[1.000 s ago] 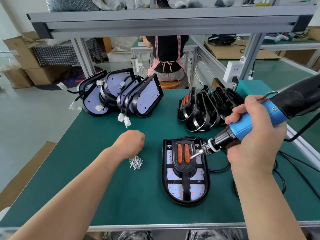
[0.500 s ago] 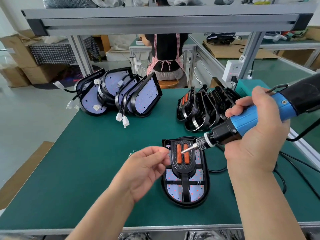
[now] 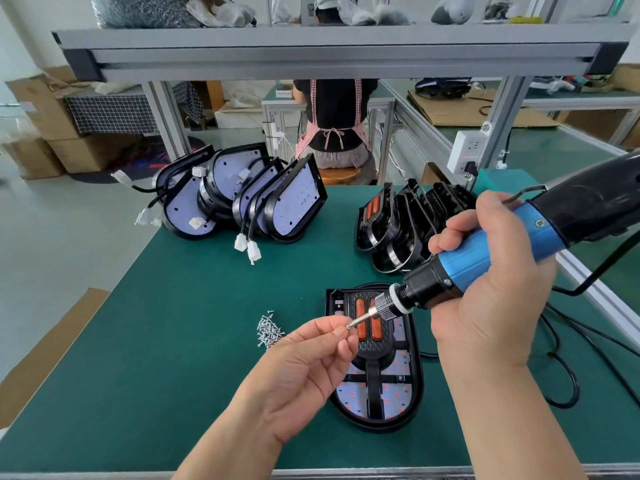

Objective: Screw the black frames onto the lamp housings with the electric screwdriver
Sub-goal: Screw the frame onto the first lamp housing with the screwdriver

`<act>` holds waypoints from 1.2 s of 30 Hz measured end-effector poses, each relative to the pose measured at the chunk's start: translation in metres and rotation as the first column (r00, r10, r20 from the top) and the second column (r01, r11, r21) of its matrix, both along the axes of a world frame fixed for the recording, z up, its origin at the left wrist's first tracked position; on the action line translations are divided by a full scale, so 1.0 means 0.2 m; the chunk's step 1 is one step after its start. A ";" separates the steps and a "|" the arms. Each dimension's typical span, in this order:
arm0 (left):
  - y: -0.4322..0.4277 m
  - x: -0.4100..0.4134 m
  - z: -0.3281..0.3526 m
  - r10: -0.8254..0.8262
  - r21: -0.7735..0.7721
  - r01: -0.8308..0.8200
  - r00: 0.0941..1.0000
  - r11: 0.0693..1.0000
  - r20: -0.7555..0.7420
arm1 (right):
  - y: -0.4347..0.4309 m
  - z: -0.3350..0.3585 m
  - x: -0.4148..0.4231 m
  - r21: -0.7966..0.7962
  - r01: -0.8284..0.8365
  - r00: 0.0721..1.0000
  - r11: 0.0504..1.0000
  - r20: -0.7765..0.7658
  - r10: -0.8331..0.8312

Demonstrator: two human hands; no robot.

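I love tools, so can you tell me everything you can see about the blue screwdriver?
The electric screwdriver has a blue middle, a black rear end with a wire lever, a black front with a ribbed silver collar, and a thin metal bit. It looks like plastic and metal. The right hand grips it, tilted down to the left above the lamp housing. The left hand pinches something tiny, likely a screw, at the bit's tip.

Left hand left the screw pile and came up. It's now pinching a screw at the screwdriver tip.
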State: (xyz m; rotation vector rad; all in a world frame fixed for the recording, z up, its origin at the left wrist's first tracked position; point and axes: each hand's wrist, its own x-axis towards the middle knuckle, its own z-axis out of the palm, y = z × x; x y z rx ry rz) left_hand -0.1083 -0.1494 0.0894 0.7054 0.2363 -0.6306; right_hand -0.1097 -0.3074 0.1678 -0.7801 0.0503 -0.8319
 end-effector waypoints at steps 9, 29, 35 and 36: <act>-0.05 -0.04 -0.03 0.164 0.065 -0.176 0.974 0.982 0.157 | 0.02 -0.01 0.01 0.008 0.028 1.000 1.000 -0.007 -0.028; 0.06 0.17 -0.21 -0.161 0.834 -0.303 0.896 0.461 0.415 | 0.06 -0.05 0.07 -0.285 -0.163 0.983 0.945 -0.133 0.130; -0.04 0.23 -0.19 -0.403 0.923 -0.156 0.865 0.353 0.300 | 0.13 -0.15 0.10 -0.403 -0.231 0.966 0.886 -0.205 0.159; -0.05 0.23 -0.18 -0.399 0.916 -0.140 0.868 0.376 0.296 | 0.13 -0.16 0.10 -0.410 -0.238 0.964 0.880 -0.212 0.162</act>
